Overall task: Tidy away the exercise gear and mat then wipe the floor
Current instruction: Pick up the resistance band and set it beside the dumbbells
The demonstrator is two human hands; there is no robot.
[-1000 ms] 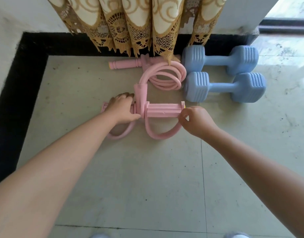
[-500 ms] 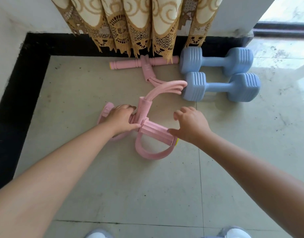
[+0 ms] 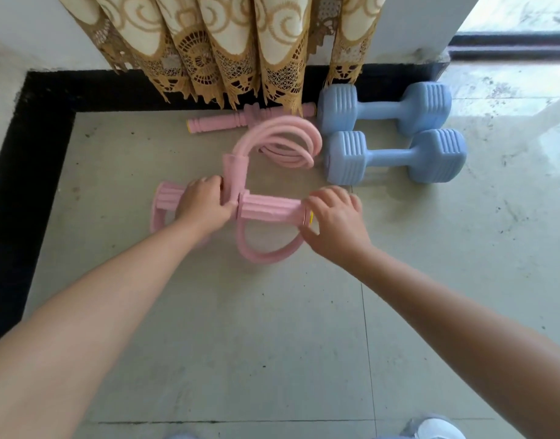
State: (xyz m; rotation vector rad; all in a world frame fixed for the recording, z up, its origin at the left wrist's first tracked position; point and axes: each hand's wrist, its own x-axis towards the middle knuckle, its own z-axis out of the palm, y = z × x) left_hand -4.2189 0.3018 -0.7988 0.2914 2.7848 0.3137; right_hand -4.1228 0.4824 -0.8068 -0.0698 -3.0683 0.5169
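A pink pedal resistance puller lies on the tiled floor. Its ribbed foot bar (image 3: 270,209) lies level across the middle of the view, with two foot loops below it. My left hand (image 3: 204,205) grips the bar next to its centre joint. My right hand (image 3: 334,218) holds the bar's right end with fingers curled over it. The pink tubes (image 3: 288,141) coil from the joint back to the handle bar (image 3: 218,123), which lies under the curtain hem. Two blue dumbbells (image 3: 386,107) (image 3: 396,156) lie side by side to the right of the tubes.
A gold lace curtain (image 3: 240,49) hangs against the white wall at the back. A black skirting band (image 3: 28,160) runs along the left and the back. A doorway with bright wet-looking floor (image 3: 509,90) is at the right. My shoes (image 3: 437,429) show at the bottom edge.
The foot bar was tilted and drawn towards me with the tubes stretched; now it lies level again and farther back, and the tubes have coiled up beside the dumbbells.
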